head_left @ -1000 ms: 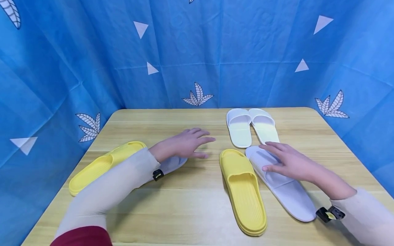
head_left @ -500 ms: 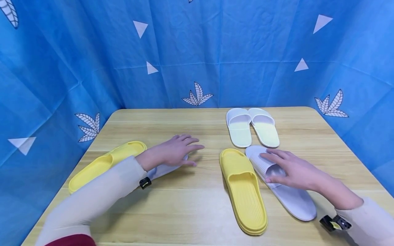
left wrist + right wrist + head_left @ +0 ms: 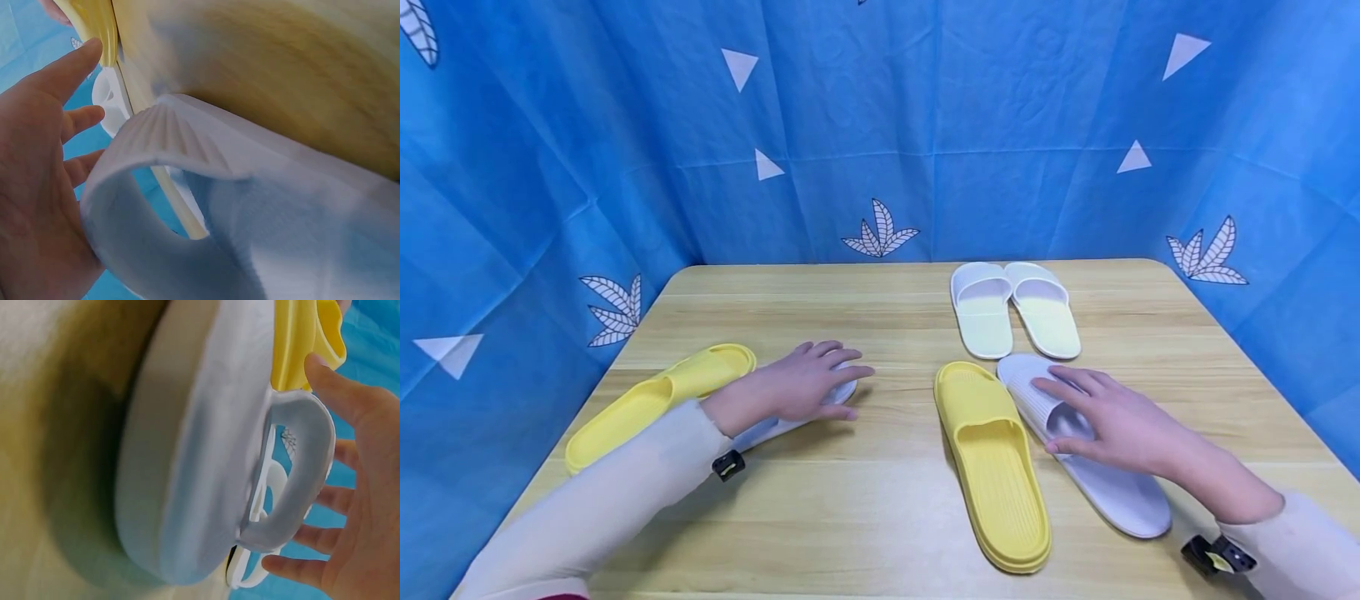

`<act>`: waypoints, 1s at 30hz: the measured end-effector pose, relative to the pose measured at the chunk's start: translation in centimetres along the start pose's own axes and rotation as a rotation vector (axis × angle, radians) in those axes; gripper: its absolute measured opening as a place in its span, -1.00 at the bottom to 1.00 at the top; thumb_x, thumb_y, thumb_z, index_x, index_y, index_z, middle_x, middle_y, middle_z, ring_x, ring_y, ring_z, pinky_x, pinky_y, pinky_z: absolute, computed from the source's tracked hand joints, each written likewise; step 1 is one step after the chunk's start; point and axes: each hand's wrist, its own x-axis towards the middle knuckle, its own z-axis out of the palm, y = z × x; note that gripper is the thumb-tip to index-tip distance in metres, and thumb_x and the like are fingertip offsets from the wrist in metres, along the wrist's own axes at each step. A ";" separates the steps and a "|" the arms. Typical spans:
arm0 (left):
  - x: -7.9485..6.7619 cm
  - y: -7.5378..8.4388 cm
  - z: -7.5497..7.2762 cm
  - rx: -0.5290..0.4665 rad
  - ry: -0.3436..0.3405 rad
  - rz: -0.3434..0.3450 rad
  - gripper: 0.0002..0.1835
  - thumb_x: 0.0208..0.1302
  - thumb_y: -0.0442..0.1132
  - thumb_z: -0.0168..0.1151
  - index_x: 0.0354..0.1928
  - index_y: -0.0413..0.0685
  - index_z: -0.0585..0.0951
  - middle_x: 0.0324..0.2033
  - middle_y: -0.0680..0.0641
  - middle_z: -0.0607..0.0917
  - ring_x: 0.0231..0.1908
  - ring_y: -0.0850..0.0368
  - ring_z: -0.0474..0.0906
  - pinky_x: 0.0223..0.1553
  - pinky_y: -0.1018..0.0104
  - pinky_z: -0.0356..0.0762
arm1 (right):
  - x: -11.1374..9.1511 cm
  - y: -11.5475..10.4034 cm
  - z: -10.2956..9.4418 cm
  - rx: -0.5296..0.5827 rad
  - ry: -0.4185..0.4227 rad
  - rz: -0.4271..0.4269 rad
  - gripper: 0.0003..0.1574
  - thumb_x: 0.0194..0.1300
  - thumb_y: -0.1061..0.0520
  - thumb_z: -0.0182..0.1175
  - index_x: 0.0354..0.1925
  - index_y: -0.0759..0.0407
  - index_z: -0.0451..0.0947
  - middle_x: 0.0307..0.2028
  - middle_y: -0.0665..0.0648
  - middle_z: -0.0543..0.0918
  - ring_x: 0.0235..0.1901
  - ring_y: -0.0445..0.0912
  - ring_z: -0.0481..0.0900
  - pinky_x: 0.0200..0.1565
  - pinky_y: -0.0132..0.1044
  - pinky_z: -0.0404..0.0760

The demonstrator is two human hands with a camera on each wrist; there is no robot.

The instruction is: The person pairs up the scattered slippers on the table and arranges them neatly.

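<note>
My left hand (image 3: 797, 385), fingers relaxed and spread, hangs over a pale white slipper (image 3: 766, 431) and hides much of it. The left wrist view shows this slipper's ribbed strap (image 3: 172, 140) beside the palm, with nothing gripped. On the other side, my right hand (image 3: 1120, 429) is over the strap of the matching pale slipper (image 3: 1120, 496), thumb and fingers apart. In the right wrist view, that strap (image 3: 315, 434) arches close to the extended fingers. Both pale slippers lie flat, the left one angled, the right one with its toe pointing away from me.
One yellow slipper (image 3: 632, 417) lies beside the left pale slipper; another yellow slipper (image 3: 1003, 479) lies just left of the right pale one. Two smaller white slippers (image 3: 985, 329) stand together near the far edge of the wooden table (image 3: 865, 517). A blue curtain (image 3: 850, 108) surrounds the table.
My left hand has moved left and slightly toward me, over the left pale slipper. My right hand has come slightly nearer to me along the right one. The slippers stay in place.
</note>
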 end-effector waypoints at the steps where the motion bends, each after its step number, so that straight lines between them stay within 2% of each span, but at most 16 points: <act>1: -0.2 -0.1 0.1 -0.001 0.002 0.000 -0.24 0.32 0.39 0.00 0.49 0.32 0.21 0.44 -0.04 0.23 0.42 -0.15 0.08 0.31 -0.30 0.09 | 0.0 0.0 0.1 -0.004 0.008 -0.006 -0.03 0.18 -0.43 0.23 0.41 -0.04 0.30 0.34 0.32 0.32 0.24 0.33 0.32 0.05 0.28 0.46; 10: -1.7 -1.0 0.7 -0.021 0.033 0.009 -0.24 0.32 0.36 0.03 0.48 0.25 0.24 0.43 -0.07 0.25 0.40 -0.20 0.11 0.28 -0.34 0.11 | 0.1 -0.2 0.7 -0.029 0.045 -0.020 -0.02 0.15 -0.43 0.26 0.41 -0.09 0.30 0.33 0.30 0.32 0.22 0.31 0.34 -0.03 0.28 0.51; 18: -2.8 -1.3 0.8 -0.022 0.027 0.001 -0.24 0.30 0.33 0.09 0.48 0.28 0.24 0.43 -0.07 0.25 0.39 -0.21 0.12 0.29 -0.31 0.13 | 0.3 0.1 1.5 -0.055 0.102 -0.059 0.03 0.09 -0.42 0.32 0.41 -0.08 0.29 0.31 0.33 0.34 0.20 0.33 0.36 0.02 0.28 0.48; 23: -3.4 -1.5 1.0 -0.030 0.019 -0.020 -0.22 0.27 0.35 0.11 0.48 0.31 0.24 0.44 -0.06 0.24 0.40 -0.20 0.11 0.31 -0.29 0.11 | 0.3 0.2 1.6 -0.064 0.100 -0.060 0.02 0.11 -0.41 0.32 0.42 -0.10 0.27 0.32 0.32 0.33 0.21 0.32 0.34 0.02 0.29 0.47; 30: -4.4 -1.9 1.2 -0.041 0.051 -0.026 -0.20 0.26 0.33 0.15 0.49 0.31 0.23 0.45 -0.08 0.22 0.40 -0.20 0.12 0.31 -0.26 0.13 | 0.2 0.3 1.6 -0.098 0.096 -0.074 -0.05 0.16 -0.29 0.35 0.43 -0.11 0.26 0.31 0.31 0.34 0.21 0.28 0.35 -0.01 0.26 0.51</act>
